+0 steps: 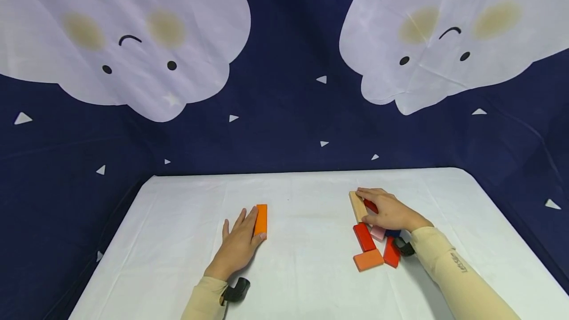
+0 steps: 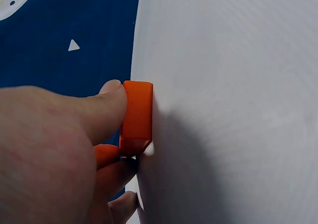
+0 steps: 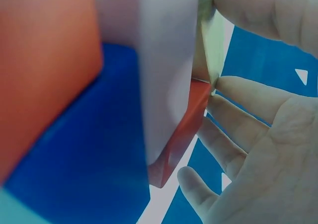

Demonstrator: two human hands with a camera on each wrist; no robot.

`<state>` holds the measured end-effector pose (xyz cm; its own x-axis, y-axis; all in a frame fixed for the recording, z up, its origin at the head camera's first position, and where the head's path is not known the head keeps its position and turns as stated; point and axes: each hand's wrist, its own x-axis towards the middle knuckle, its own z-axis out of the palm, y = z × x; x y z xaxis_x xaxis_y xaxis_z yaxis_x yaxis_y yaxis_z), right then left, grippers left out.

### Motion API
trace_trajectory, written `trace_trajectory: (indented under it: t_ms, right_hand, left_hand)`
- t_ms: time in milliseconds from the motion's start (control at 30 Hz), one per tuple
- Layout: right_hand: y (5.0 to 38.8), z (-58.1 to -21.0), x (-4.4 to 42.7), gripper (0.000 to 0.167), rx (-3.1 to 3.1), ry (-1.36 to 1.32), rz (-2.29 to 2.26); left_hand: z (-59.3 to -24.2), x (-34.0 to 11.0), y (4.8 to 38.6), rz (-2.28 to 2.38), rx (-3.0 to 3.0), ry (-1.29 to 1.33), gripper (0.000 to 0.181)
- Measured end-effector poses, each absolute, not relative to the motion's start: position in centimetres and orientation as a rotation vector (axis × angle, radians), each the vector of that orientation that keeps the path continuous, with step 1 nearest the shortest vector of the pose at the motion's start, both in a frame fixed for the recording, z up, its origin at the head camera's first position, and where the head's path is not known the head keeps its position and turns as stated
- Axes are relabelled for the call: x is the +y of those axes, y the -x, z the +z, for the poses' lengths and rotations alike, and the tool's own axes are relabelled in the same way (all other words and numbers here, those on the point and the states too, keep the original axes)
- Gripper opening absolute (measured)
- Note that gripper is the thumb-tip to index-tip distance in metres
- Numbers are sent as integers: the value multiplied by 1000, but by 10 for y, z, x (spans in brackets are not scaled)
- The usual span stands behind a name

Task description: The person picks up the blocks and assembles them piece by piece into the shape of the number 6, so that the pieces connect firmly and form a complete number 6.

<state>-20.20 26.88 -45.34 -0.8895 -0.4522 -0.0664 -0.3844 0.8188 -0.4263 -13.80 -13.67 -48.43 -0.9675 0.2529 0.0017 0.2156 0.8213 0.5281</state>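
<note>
At the left of the white table, my left hand (image 1: pixel 237 248) holds an orange block (image 1: pixel 262 219) lengthwise, thumb at its near end. The left wrist view shows the thumb and a finger against that orange block (image 2: pixel 137 114). Over on the right, my right hand (image 1: pixel 391 211) pinches a plain wooden block (image 1: pixel 357 206) between thumb and index finger at the far edge of a cluster of blocks. A red block (image 1: pixel 370 205) lies partly under this hand, with a pink block (image 1: pixel 378 232) and a blue block (image 1: pixel 393 233) near its palm.
Closer to me in the cluster lie a red block (image 1: pixel 364 237), another red block (image 1: pixel 391 253) and an orange block (image 1: pixel 368 260). The white table (image 1: pixel 306 260) ends at a dark blue cloth (image 1: pixel 284 152) with clouds behind it.
</note>
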Motion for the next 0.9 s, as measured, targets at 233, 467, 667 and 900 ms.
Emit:
trace_trajectory:
  t_ms: [233, 467, 667, 900]
  right_hand:
    - [204, -452, 265, 77, 2834, 627, -594]
    - [208, -454, 264, 86, 2836, 606, -562]
    - [211, -456, 261, 88, 2840, 567, -582]
    - [208, -453, 258, 86, 2865, 495, -597]
  left_hand:
    - [-482, -138, 137, 844, 2940, -384, 68]
    - [-483, -138, 136, 848, 2939, -393, 68]
    - [-485, -139, 136, 845, 2949, -396, 68]
    - [-485, -138, 137, 837, 2954, -395, 68]
